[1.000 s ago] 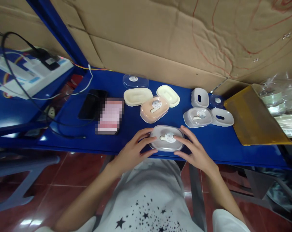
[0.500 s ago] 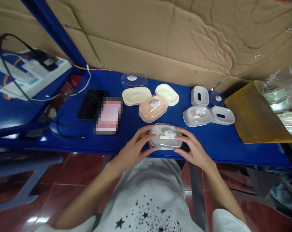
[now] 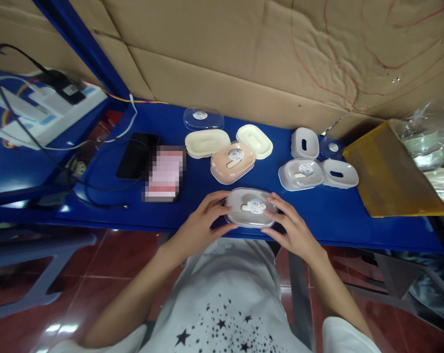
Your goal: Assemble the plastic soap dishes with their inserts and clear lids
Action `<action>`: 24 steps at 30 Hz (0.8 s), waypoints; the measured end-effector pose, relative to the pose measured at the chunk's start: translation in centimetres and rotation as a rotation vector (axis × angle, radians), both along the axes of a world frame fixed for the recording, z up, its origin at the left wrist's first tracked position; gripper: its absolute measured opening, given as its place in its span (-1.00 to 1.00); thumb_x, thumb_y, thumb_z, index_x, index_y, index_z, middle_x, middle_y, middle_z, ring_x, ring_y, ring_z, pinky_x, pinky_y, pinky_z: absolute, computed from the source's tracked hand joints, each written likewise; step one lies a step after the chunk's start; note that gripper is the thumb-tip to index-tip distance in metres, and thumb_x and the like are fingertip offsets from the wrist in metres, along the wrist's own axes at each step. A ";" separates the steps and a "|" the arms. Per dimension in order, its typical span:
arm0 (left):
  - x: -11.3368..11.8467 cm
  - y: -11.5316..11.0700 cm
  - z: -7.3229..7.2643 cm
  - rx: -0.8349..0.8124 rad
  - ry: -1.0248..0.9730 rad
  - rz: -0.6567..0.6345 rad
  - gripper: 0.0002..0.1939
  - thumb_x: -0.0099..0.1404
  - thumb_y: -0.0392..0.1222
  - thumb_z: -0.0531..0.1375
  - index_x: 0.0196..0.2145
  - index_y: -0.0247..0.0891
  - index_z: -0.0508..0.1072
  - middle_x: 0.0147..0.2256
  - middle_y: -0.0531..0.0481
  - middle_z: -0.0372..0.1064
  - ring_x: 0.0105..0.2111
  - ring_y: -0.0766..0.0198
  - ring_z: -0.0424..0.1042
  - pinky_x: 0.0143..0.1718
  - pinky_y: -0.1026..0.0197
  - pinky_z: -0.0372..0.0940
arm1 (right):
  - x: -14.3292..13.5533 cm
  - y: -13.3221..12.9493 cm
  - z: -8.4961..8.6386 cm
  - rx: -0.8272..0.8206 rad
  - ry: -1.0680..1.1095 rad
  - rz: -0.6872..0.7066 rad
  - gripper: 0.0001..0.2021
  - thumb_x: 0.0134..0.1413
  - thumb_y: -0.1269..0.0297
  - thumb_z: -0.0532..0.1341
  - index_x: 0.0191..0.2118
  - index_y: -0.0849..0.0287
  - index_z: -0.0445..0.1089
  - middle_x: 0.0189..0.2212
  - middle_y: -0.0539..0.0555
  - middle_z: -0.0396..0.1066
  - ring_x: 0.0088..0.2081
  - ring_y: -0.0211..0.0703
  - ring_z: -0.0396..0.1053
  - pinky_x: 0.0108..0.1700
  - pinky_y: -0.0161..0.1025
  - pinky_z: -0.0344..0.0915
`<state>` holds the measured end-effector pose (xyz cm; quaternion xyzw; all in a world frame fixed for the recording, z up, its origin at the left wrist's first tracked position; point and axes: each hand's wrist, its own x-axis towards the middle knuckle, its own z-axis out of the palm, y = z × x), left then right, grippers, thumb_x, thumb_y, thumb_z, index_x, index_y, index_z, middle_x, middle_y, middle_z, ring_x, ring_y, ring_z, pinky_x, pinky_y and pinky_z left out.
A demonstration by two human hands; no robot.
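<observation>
Gripping: your left hand [image 3: 205, 221] and right hand [image 3: 294, 228], fingers curled around the grey case [image 3: 250, 215], blue desk's [image 3: 339, 215] near edge
Far edge: cardboard wall [image 3: 214, 59]
Below: red-tiled floor [image 3: 108, 257]

Stickers [image 3: 256, 205] on clear lids [image 3: 248, 218], print too small to read

Left hand [image 3: 204, 219] opposite right hand [image 3: 292, 224], both gently curved

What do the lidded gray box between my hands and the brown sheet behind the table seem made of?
The lidded gray box looks like smooth plastic; its clear, glossy lid catches light. The brown sheet is probably matte cardboard, given its creases.
</observation>
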<state>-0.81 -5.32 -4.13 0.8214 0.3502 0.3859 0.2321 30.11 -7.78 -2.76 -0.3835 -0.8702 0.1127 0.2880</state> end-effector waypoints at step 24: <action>-3.8 20.5 5.8 -0.249 0.774 0.239 -0.34 0.20 0.13 0.45 0.17 -0.20 0.52 0.19 -0.24 0.44 0.20 -0.27 0.46 0.24 -0.28 0.30 | 4.5 -3.4 1.9 0.207 -0.110 -0.525 -0.57 0.41 0.19 0.29 0.32 -0.06 0.34 0.43 0.23 0.27 0.48 0.32 0.17 0.41 0.35 0.15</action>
